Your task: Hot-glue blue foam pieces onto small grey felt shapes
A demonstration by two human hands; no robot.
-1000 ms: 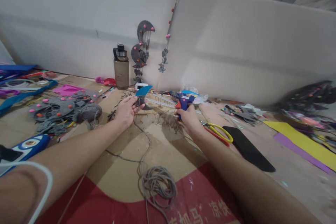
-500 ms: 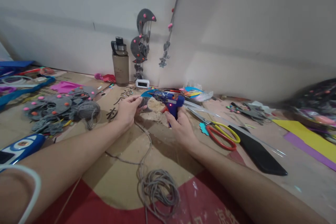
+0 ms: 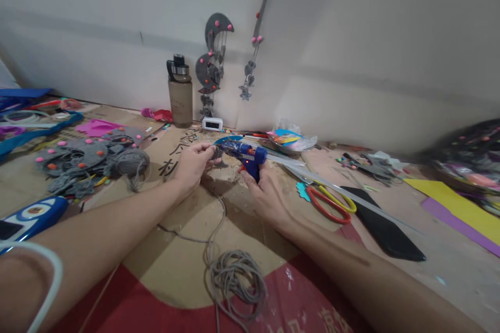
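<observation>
In the head view my right hand (image 3: 262, 184) is wrapped round the handle of a blue glue gun (image 3: 250, 155), its small red light lit and its nozzle pointing left. A clear glue stick (image 3: 332, 183) trails from the gun's back end. My left hand (image 3: 194, 164) pinches a small dark grey felt piece (image 3: 216, 153) right at the nozzle tip; its full shape is hidden by the fingers. Grey cord (image 3: 223, 209) runs from beneath my left hand down to a loose coil (image 3: 238, 283) on the cardboard.
Red-and-yellow-handled scissors (image 3: 330, 203) and a black phone-like slab (image 3: 385, 226) lie to the right. A brown bottle (image 3: 180, 96) and small white clock (image 3: 212, 124) stand behind. Grey felt pieces with pompoms (image 3: 82, 155) and yarn (image 3: 132, 161) are left. Felt moons (image 3: 207, 70) hang on the wall.
My right hand has brought the glue gun slightly left and down, so its nozzle now meets the felt piece. My left hand stays nearly in place.
</observation>
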